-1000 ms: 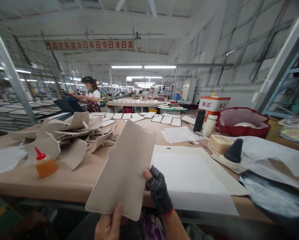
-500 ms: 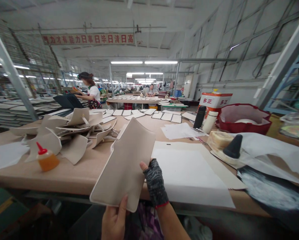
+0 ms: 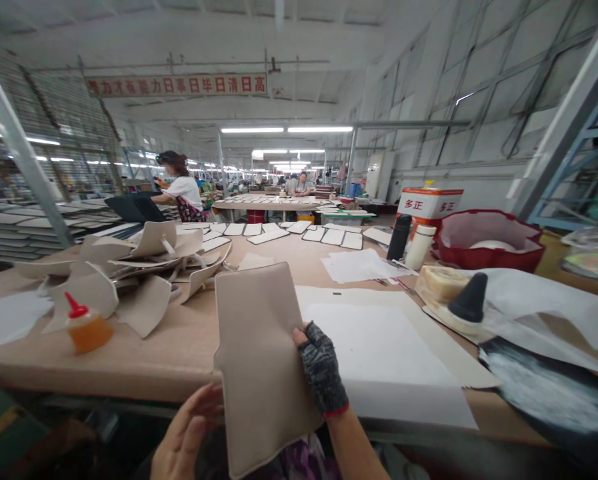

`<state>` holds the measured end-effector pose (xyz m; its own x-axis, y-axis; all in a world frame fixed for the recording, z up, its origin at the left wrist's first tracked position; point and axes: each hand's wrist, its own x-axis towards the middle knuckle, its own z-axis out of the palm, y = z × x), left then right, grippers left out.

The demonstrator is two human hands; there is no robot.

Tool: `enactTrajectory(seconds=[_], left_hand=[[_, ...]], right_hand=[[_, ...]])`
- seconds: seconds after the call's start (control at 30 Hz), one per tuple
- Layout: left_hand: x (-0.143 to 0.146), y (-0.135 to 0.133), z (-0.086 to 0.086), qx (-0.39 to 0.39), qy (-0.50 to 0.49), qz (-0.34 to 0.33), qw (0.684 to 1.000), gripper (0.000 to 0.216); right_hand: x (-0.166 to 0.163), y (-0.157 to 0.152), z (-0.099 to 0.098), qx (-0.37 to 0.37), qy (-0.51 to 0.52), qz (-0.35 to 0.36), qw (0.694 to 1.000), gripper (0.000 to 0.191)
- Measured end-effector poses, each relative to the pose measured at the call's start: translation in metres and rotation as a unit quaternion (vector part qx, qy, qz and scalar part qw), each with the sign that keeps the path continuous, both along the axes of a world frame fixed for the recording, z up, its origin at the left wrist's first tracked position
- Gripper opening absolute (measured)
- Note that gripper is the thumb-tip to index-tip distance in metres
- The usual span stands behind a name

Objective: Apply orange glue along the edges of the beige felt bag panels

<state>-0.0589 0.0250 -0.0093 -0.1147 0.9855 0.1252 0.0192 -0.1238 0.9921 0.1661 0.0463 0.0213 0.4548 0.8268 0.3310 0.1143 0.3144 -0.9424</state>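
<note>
Left hand (image 3: 191, 433), bare, at eight o'clock of the beige panel (image 3: 259, 360): fingers loosely spread, tips by its edge; contact could not be told. Panel held up, tilted, by the near edge of the tabletop (image 3: 169, 353); looked light, bendable yet self-supporting, face probably easily marked. Long edges seemed the best hold. Right hand (image 3: 321, 370), gloved, clasped the three o'clock edge, thumb on face.
</note>
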Motion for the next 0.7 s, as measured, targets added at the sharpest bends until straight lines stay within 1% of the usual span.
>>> enactTrajectory(seconds=[0.07, 0.17, 0.23, 0.27, 0.33, 0.4, 0.43, 0.47, 0.5, 0.53, 0.6, 0.63, 0.7], left_hand=[[0.001, 0.008, 0.014, -0.029, 0.008, 0.003, 1.000, 0.062], [0.011, 0.011, 0.030, -0.103, 0.012, -0.038, 0.994, 0.062], [0.018, 0.008, 0.037, -0.104, 0.035, -0.052, 0.993, 0.061], [0.021, 0.005, 0.039, -0.091, 0.056, -0.052, 0.993, 0.061], [0.027, 0.001, 0.042, -0.062, 0.098, -0.055, 0.992, 0.061], [0.031, -0.003, 0.044, -0.041, 0.127, -0.063, 0.989, 0.062], [0.032, -0.004, 0.044, -0.033, 0.137, -0.065, 0.988, 0.062], [0.033, -0.005, 0.044, -0.025, 0.145, -0.064, 0.987, 0.061], [0.033, -0.006, 0.045, -0.019, 0.151, -0.061, 0.987, 0.060], [0.033, -0.006, 0.045, -0.016, 0.153, -0.056, 0.987, 0.059], [0.029, -0.004, 0.046, -0.018, 0.148, -0.047, 0.988, 0.057], [0.027, -0.002, 0.046, -0.020, 0.144, -0.043, 0.988, 0.056], [0.023, 0.003, 0.046, -0.024, 0.139, -0.036, 0.989, 0.054]], right_hand=[[-0.005, -0.003, -0.001, -0.009, -0.015, 0.033, 0.999, 0.030], [-0.013, -0.006, 0.001, -0.019, -0.031, 0.076, 0.996, 0.033], [-0.015, -0.007, 0.004, -0.016, -0.030, 0.086, 0.996, 0.031], [-0.016, -0.007, 0.005, -0.016, -0.041, 0.073, 0.996, 0.029], [-0.017, -0.005, 0.006, -0.025, -0.103, 0.008, 0.994, 0.027], [-0.018, 0.000, 0.004, -0.035, -0.204, -0.070, 0.976, 0.024], [-0.019, 0.002, 0.003, -0.033, -0.248, -0.093, 0.964, 0.025], [-0.020, 0.005, 0.002, -0.029, -0.274, -0.099, 0.956, 0.028], [-0.020, 0.007, 0.002, -0.026, -0.275, -0.088, 0.957, 0.030], [-0.019, 0.008, 0.002, -0.026, -0.249, -0.063, 0.966, 0.031], [-0.015, 0.009, 0.003, -0.039, -0.131, 0.012, 0.991, 0.031], [-0.012, 0.008, 0.005, -0.050, -0.062, 0.054, 0.995, 0.031], [-0.007, 0.004, 0.007, -0.061, 0.035, 0.124, 0.990, 0.031]])
